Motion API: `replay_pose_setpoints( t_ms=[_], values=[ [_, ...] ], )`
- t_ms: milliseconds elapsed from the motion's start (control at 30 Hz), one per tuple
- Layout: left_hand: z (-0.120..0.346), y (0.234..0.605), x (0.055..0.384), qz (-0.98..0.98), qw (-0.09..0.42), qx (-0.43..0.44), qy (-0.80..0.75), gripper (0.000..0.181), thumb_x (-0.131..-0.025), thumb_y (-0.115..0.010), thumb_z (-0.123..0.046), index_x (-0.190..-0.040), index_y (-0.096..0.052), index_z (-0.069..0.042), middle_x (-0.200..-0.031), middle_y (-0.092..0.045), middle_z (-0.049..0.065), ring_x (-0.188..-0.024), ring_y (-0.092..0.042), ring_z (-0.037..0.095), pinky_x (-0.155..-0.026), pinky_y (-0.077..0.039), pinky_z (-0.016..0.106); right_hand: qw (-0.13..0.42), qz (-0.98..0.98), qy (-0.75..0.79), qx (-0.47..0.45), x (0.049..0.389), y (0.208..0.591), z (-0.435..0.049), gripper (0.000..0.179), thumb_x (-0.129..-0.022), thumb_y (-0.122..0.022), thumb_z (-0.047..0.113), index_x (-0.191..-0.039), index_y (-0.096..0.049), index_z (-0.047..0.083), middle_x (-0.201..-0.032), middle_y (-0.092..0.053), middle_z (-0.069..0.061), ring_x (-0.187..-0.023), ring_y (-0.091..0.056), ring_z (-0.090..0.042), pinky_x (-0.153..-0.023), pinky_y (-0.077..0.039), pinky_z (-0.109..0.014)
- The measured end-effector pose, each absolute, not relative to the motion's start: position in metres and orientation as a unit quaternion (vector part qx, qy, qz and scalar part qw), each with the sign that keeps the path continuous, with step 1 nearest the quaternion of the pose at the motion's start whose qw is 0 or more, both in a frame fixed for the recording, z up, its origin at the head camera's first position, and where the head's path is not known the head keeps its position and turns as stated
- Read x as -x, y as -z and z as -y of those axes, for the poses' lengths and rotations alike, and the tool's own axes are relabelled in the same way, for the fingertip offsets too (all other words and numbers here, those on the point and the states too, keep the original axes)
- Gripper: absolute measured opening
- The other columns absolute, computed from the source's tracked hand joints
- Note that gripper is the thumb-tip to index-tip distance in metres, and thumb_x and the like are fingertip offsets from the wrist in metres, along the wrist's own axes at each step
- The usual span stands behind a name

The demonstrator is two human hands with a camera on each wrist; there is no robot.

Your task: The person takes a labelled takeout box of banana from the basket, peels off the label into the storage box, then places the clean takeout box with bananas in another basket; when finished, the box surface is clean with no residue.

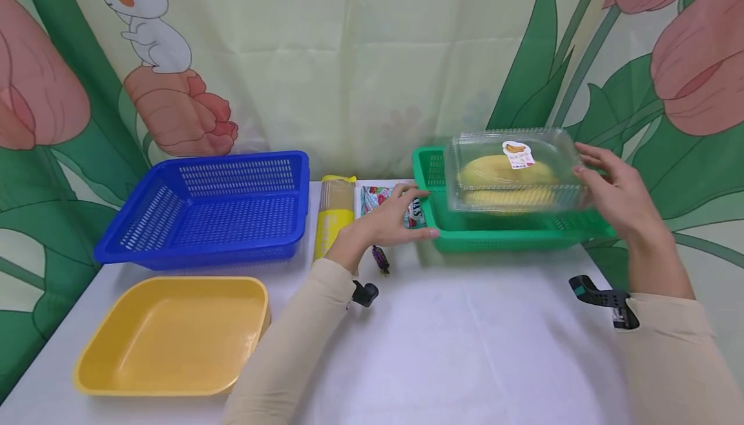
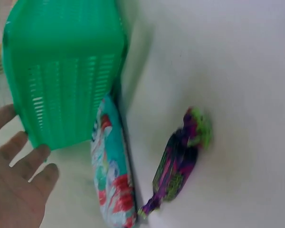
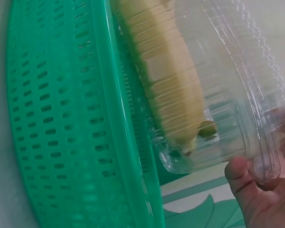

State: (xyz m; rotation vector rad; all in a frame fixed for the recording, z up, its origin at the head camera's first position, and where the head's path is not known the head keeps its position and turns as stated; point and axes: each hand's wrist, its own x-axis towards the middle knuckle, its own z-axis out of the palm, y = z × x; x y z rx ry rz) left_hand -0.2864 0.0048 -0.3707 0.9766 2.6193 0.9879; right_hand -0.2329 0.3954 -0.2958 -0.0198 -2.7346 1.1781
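A clear plastic box of bananas (image 1: 506, 176), with a white banana sticker on its lid, sits partly inside the green basket (image 1: 500, 241), over its rim. My right hand (image 1: 619, 189) holds the box by its right end, thumb and fingers at the lid's edge, as the right wrist view also shows (image 3: 270, 185). At the basket's left end, my left hand (image 1: 395, 218) has its fingers spread and fairly straight, fingertips right at the rim. Beneath that hand lie a colorful printed snack packet (image 2: 113, 166) and a dark purple wrapped candy (image 2: 175, 161).
To the left stands a blue perforated basket (image 1: 232, 218), with a yellow plastic tub (image 1: 180, 334) in front of it. A yellow-and-tan long packet (image 1: 336, 212) lies between the blue basket and the snack packet. A printed cloth (image 1: 378, 76) hangs behind the white table (image 1: 465, 347).
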Motion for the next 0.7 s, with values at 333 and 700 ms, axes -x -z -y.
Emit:
replay_pose_setpoints(
  t_ms=[333, 700],
  values=[
    [0.019, 0.343, 0.272, -0.862, 0.045, -0.343, -0.370, 0.112, -0.087, -0.077, -0.054, -0.165, 0.000, -0.031, -0.166, -0.014, 0.008, -0.150, -0.029, 0.025, -0.120, -0.035, 0.050, 0.084, 0.913, -0.400, -0.018, 0.227, 0.286, -0.374, 0.054, -0.109, -0.037, 0.047, -0.161, -0.024, 0.045, -0.169, -0.025, -0.008, -0.144, -0.035, -0.042, -0.101, -0.041, -0.059],
    [0.038, 0.319, 0.249, -0.826, 0.071, -0.373, -0.416, 0.124, -0.085, -0.084, -0.044, -0.162, 0.013, -0.043, -0.172, -0.001, -0.001, -0.144, -0.047, 0.034, -0.110, -0.048, 0.038, 0.119, 0.893, -0.420, -0.105, 0.212, 0.285, -0.340, 0.058, -0.110, -0.046, 0.029, -0.164, -0.024, 0.034, -0.157, -0.035, -0.017, -0.115, -0.053, -0.006, -0.078, -0.043, -0.007]
  ],
)
